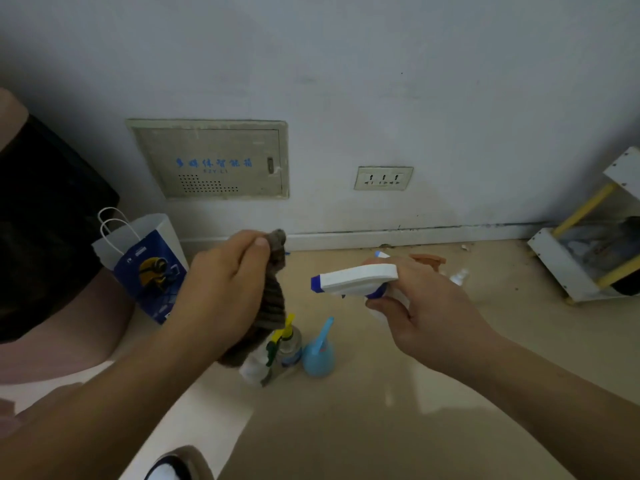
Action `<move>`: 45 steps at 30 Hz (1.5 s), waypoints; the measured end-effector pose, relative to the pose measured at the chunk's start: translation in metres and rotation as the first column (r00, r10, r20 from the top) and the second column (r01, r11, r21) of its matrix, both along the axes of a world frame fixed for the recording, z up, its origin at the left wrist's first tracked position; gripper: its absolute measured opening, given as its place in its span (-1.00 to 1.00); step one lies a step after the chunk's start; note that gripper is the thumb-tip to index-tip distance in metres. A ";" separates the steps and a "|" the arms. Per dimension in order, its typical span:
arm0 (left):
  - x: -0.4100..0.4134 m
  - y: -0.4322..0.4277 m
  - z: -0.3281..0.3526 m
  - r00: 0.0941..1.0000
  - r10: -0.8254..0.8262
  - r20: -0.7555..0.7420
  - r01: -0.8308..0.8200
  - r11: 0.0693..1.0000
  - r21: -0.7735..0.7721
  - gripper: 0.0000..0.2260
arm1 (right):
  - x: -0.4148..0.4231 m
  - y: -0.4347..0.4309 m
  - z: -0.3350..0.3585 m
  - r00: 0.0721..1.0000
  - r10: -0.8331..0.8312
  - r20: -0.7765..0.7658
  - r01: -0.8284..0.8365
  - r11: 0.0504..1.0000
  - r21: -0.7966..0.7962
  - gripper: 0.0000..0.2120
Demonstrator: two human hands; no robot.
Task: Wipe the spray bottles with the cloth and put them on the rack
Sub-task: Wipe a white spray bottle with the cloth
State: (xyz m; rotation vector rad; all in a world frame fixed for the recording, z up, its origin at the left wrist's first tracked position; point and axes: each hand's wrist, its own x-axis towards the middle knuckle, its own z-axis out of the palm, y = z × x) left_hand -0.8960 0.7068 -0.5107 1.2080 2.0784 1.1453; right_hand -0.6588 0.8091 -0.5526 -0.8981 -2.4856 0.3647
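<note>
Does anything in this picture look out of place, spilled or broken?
Yes: an orange piece lies flat on the floor by the wall, apart from the standing spray bottles. Also, dirt specks sit along the baseboard.

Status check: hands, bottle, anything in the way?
Left hand grips cloth, right hand grips white spray bottle. Cloth and bottle apart. Rack far right; blue bottle, yellow-trigger bottle on floor below hands.

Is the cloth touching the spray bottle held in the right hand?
No, the left hand holds the cloth apart from the spray bottle.
</note>
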 end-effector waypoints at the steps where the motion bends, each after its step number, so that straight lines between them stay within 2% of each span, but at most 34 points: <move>1: 0.006 -0.004 0.004 0.999 -0.030 -0.027 0.032 0.996 0.084 -0.76 | -0.001 -0.001 0.000 1.000 0.008 -0.006 -0.008 1.000 -0.009 -0.64; 2: 0.015 -0.008 0.006 0.983 -0.103 -0.153 0.129 0.977 0.170 -0.74 | -0.003 -0.002 0.000 1.000 0.016 -0.006 -0.016 1.000 -0.015 -0.65; 3: 0.025 -0.014 0.008 0.925 -0.191 -0.330 0.268 0.941 0.208 -0.71 | -0.005 -0.003 -0.001 1.000 0.022 -0.005 -0.022 1.000 -0.017 -0.68; 5: 0.037 -0.018 0.001 0.744 -0.310 -0.592 0.462 0.879 0.121 -0.63 | -0.008 -0.004 -0.001 0.999 0.043 -0.005 -0.043 0.999 -0.013 -0.75; 6: 0.039 -0.018 -0.007 0.677 -0.338 -0.653 0.486 0.872 0.053 -0.58 | -0.009 -0.004 -0.001 0.999 0.051 -0.009 -0.051 0.999 -0.019 -0.74; 7: 0.039 -0.016 -0.013 0.649 -0.349 -0.676 0.476 0.880 0.002 -0.55 | -0.009 -0.004 -0.001 0.999 0.051 -0.006 -0.052 0.998 -0.033 -0.73; 10: 0.027 -0.008 -0.023 0.707 -0.315 -0.633 0.333 0.938 -0.095 -0.56 | -0.006 -0.002 -0.001 0.997 -0.048 0.057 0.052 0.997 -0.058 -0.74; 12: 0.015 -0.004 -0.028 0.791 -0.323 -0.520 0.244 0.946 -0.216 -0.65 | -0.003 0.000 -0.002 0.994 -0.064 0.091 0.070 0.996 -0.062 -0.70; 13: 0.012 -0.003 -0.029 0.844 -0.303 -0.442 0.225 0.949 -0.219 -0.71 | -0.002 0.000 -0.002 0.994 -0.056 0.096 0.064 0.995 -0.079 -0.70; 14: 0.010 -0.003 -0.029 0.889 -0.259 -0.377 0.208 0.963 -0.171 -0.74 | -0.001 0.001 -0.001 0.995 -0.053 0.088 0.062 0.992 -0.108 -0.71; 16: 0.013 -0.005 -0.024 0.935 -0.150 -0.322 0.172 0.984 0.041 -0.75 | 0.000 0.003 0.000 0.997 -0.048 0.062 0.056 0.990 -0.131 -0.73; 18: 0.018 -0.009 -0.016 0.904 -0.162 -0.395 0.256 0.946 0.199 -0.70 | -0.003 0.001 -0.001 0.998 -0.021 0.056 0.026 0.995 -0.092 -0.72; 19: 0.022 -0.012 -0.013 0.858 -0.225 -0.463 0.352 0.913 0.208 -0.65 | -0.005 0.000 -0.002 0.999 -0.013 0.052 0.017 0.997 -0.069 -0.71; 21: 0.029 -0.015 -0.016 0.740 -0.330 -0.586 0.477 0.872 0.110 -0.59 | -0.008 -0.002 -0.001 0.999 -0.007 0.039 0.009 0.998 -0.056 -0.67; 22: 0.029 -0.014 -0.020 0.714 -0.343 -0.610 0.474 0.878 0.060 -0.57 | -0.009 -0.003 -0.001 0.999 -0.009 0.036 0.011 0.998 -0.060 -0.65; 24: 0.024 -0.009 -0.028 0.737 -0.320 -0.595 0.404 0.915 0.008 -0.56 | -0.008 -0.005 0.001 0.999 -0.023 0.038 0.024 0.998 -0.052 -0.65; 27: 0.014 -0.002 -0.033 0.851 -0.272 -0.450 0.298 0.954 -0.014 -0.65 | -0.005 -0.007 0.003 0.996 -0.041 0.074 0.046 0.997 -0.070 -0.65; 30: 0.014 0.000 -0.022 0.968 -0.118 -0.221 0.146 0.983 0.115 -0.71 | -0.004 -0.009 0.007 0.995 -0.025 0.096 0.029 0.999 -0.042 -0.66; 32: 0.022 -0.004 -0.008 0.981 -0.117 -0.153 0.151 0.960 0.235 -0.75 | -0.009 -0.011 0.010 0.986 0.013 0.166 -0.005 0.999 -0.048 -0.71; 34: 0.038 -0.010 0.004 0.911 -0.246 -0.330 0.349 0.887 0.302 -0.80 | -0.016 -0.014 0.013 0.975 0.064 0.211 -0.057 0.998 -0.039 -0.78; 36: 0.050 -0.009 0.000 0.732 -0.316 -0.604 0.534 0.817 0.220 -0.77 | -0.021 -0.017 0.012 0.969 0.128 0.211 -0.135 0.991 0.020 -0.81; 37: 0.051 -0.007 -0.006 0.658 -0.313 -0.685 0.548 0.822 0.151 -0.73 | -0.022 -0.020 0.011 0.967 0.154 0.200 -0.168 0.984 0.053 -0.82; 38: 0.050 -0.004 -0.009 0.631 -0.316 -0.708 0.527 0.844 0.093 -0.70 | -0.022 -0.021 0.008 0.970 0.166 0.178 -0.182 0.980 0.075 -0.81; 42: 0.046 -0.001 -0.011 0.722 -0.382 -0.578 0.464 0.886 -0.005 -0.64 | -0.018 -0.022 0.009 0.974 0.136 0.180 -0.150 0.987 0.063 -0.88; 45: 0.041 0.007 -0.014 0.860 -0.395 -0.321 0.398 0.915 -0.061 -0.66 | -0.019 -0.023 0.010 0.972 0.127 0.196 -0.138 0.990 0.041 -0.82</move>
